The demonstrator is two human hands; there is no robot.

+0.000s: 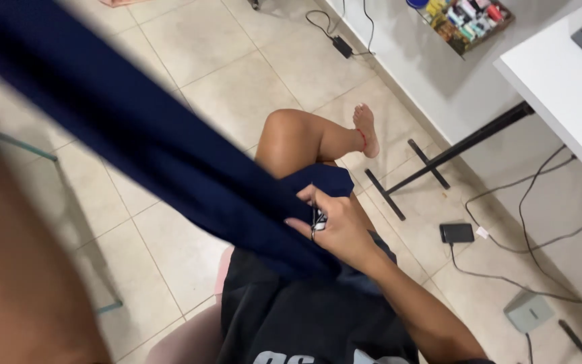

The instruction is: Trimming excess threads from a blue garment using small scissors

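The right hand (335, 226) is closed around a navy cloth (170, 152), pinching it at the lap, and the fabric stretches taut up toward the upper left. The left hand is hidden from here. By the wall, an open box (469, 23) holds a jumble of small colourful items, beside the white bench (560, 87).

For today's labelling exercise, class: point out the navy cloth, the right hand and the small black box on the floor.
navy cloth (136, 128), head view, on the middle of the stretched band.
right hand (338, 229), head view, on the back of the hand.
small black box (457, 233), head view, on its top face.
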